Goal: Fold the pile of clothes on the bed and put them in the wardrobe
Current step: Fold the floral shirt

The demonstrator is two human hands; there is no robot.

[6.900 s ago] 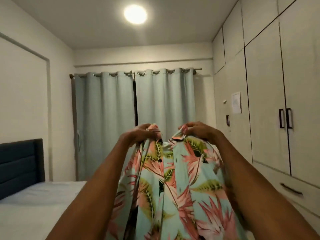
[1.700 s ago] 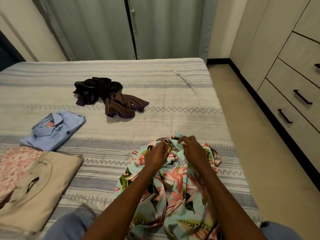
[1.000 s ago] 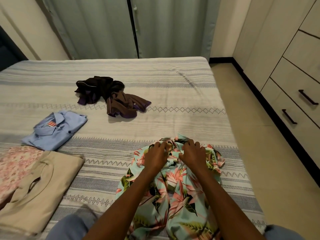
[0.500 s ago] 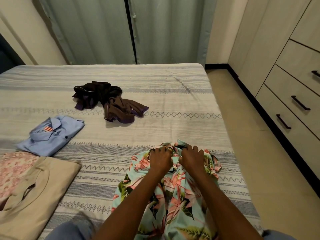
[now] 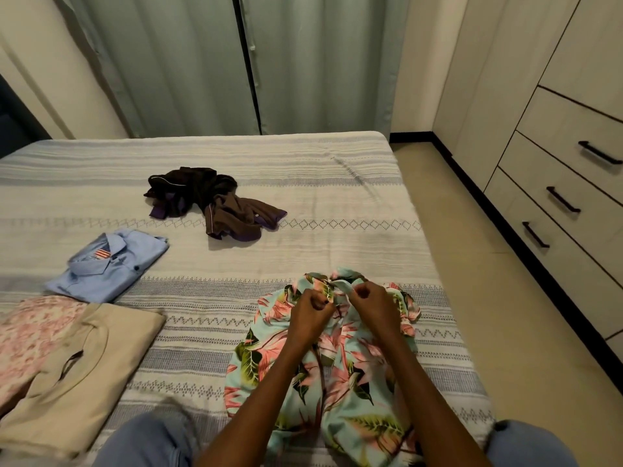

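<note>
A floral shirt point(image 5: 340, 375), pale blue with pink and green leaves, lies spread on the striped bed point(image 5: 303, 183) in front of me. My left hand point(image 5: 308, 311) and my right hand point(image 5: 374, 306) sit close together at its collar end, each pinching the fabric with curled fingers. A crumpled dark brown and purple garment point(image 5: 215, 202) lies further back on the bed. At the left lie a folded light blue shirt point(image 5: 108, 264), a folded beige top point(image 5: 77, 372) and a pink floral piece point(image 5: 30, 332).
Wardrobe doors and drawers with black handles point(image 5: 563, 197) line the right wall beyond a strip of tiled floor point(image 5: 488, 298). Grey-green curtains point(image 5: 242, 62) hang behind the bed. My knees in blue jeans point(image 5: 145, 443) press against the bed's near edge.
The shirt has gone from held up in the air to lying on the bed. Over the last second both hands stay at the collar, fingers working the fabric; the view shifts slightly.
</note>
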